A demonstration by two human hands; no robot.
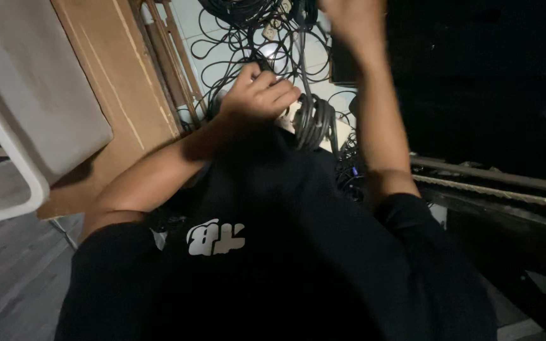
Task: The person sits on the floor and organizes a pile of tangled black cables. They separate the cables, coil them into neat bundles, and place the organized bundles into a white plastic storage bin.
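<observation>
I am looking down my own black shirt with its white print at a tangle of black cables on a pale tiled floor. My left hand is closed around a black cable at the tangle's near edge. A bundled coil of black cable hangs just right of that hand. My right hand is raised at the top edge, blurred and partly cut off; a cable runs down from beside it to the coil, and its grip is unclear. A white power strip lies among the cables.
A wooden board and a slatted wooden frame lean at the left. A white table corner juts in at the far left. Dark equipment with a metal rail fills the right side.
</observation>
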